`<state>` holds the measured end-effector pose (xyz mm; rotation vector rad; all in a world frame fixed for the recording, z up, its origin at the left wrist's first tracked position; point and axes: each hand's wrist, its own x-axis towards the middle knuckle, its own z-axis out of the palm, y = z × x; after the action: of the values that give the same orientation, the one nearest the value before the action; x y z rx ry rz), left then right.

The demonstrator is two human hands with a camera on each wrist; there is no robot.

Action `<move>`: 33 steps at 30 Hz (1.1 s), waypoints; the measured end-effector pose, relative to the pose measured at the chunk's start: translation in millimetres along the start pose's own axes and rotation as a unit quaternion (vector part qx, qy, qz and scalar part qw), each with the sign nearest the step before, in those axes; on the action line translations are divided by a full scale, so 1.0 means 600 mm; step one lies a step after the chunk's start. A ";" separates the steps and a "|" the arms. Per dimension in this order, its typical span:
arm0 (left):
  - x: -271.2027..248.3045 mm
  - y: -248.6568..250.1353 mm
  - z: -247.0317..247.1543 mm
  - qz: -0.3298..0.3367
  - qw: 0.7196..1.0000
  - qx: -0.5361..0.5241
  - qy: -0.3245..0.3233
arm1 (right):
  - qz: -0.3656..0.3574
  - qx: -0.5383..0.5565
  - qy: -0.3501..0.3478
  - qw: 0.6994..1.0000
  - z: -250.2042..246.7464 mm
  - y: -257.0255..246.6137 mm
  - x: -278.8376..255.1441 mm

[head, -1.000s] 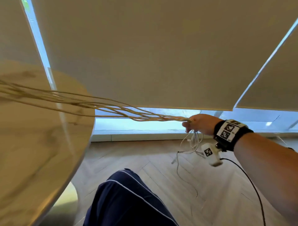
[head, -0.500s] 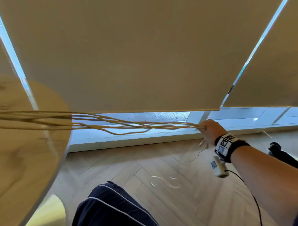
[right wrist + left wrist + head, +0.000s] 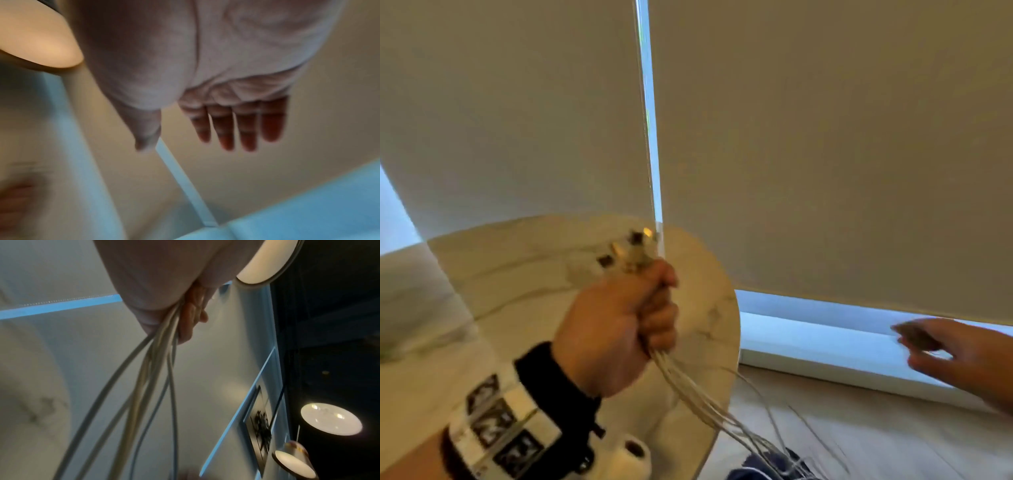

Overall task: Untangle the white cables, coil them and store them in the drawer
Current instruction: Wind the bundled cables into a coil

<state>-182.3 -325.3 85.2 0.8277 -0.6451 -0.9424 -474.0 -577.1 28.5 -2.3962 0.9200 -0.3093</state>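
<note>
My left hand (image 3: 633, 315) is raised over the round table and grips a bundle of several white cables (image 3: 698, 401) in its fist. Their plug ends (image 3: 635, 251) stick out above the fist. The strands hang down from it toward the floor at lower right. In the left wrist view the same cables (image 3: 156, 369) fan out below the curled fingers (image 3: 193, 313). My right hand (image 3: 941, 353) is off to the right near the window sill, fingers straight and spread, holding nothing. The right wrist view shows its fingers (image 3: 236, 128) extended and empty. No drawer is in view.
A round marble-look table (image 3: 493, 274) lies under my left hand. Beige roller blinds (image 3: 825, 137) cover the window, with a white sill (image 3: 808, 346) below. Wooden herringbone floor (image 3: 876, 438) is at lower right, and my dark trouser leg (image 3: 753, 472) at the bottom.
My right hand has let go of the cable ends it was stretching to the right, and now hangs free. The view has swung left onto my left hand, and the cables now droop.
</note>
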 end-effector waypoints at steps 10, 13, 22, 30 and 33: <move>-0.033 -0.009 -0.007 -0.043 0.973 0.179 -0.137 | -0.304 0.152 -0.099 0.935 0.069 -0.442 0.050; -0.029 0.005 -0.016 -0.036 0.962 0.234 -0.137 | -0.337 0.095 -0.053 0.935 0.075 -0.448 0.054; -0.034 0.023 0.000 -0.146 0.985 0.018 -0.088 | -0.311 0.258 -0.029 0.914 0.085 -0.454 0.081; -0.018 0.015 -0.015 -0.159 0.958 -0.143 -0.194 | -0.245 0.435 -0.093 0.862 0.086 -0.449 0.100; -0.017 0.018 -0.015 -0.156 0.952 -0.152 -0.213 | -0.248 0.451 -0.116 0.849 0.082 -0.449 0.102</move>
<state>-175.1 -309.7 88.0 0.4547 -0.7253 -1.4931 -262.0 -432.6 142.0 -1.6638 -0.0331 -0.4931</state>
